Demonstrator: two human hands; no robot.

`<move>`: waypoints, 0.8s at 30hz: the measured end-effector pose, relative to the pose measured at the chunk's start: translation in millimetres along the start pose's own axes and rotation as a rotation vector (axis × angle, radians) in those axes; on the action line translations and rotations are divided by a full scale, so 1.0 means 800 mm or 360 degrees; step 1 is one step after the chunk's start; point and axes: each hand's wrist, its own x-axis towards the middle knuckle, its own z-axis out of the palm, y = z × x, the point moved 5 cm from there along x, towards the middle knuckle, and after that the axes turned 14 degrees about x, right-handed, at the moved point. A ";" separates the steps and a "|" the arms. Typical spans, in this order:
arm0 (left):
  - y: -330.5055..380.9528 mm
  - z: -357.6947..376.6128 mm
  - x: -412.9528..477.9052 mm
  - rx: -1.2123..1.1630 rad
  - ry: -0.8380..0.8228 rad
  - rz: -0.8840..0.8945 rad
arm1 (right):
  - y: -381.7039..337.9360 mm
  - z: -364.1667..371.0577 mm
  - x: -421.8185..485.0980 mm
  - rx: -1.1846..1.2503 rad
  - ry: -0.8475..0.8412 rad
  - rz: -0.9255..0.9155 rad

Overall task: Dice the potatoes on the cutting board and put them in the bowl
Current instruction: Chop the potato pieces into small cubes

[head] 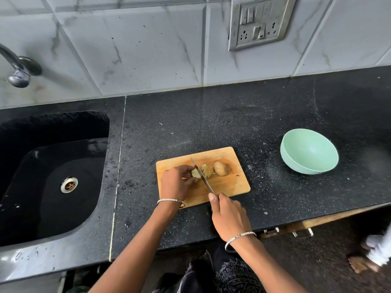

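Potatoes (220, 168) lie on board (229, 186), mid counter (190, 123): whole potato (220, 168) at 3 o'clock of cut potato (207, 171), just beside. L hand (174, 182) pinches cut potato's 9 o'clock end; R hand (228, 216) grips knife (202, 176) handle, blade across cut potato. Bowl (309, 151) at 2 o'clock of board, well apart.
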 end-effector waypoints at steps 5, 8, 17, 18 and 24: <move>0.003 0.003 -0.007 0.0063 0.0057 -0.0011 | 0.002 0.005 0.002 -0.0016 -0.0014 0.0006; 0.004 0.004 -0.008 0.0115 0.0093 -0.0022 | 0.001 0.003 0.002 -0.0024 -0.0005 -0.0009; 0.002 0.009 -0.008 0.0162 0.0114 -0.0079 | -0.006 0.001 0.002 0.0009 -0.0073 0.0053; 0.002 0.009 -0.007 0.0167 0.0113 -0.0079 | -0.008 0.000 0.002 0.0008 -0.0080 0.0056; 0.007 0.005 -0.006 0.0196 0.0106 -0.0010 | -0.011 0.001 0.018 -0.0003 -0.0159 0.0075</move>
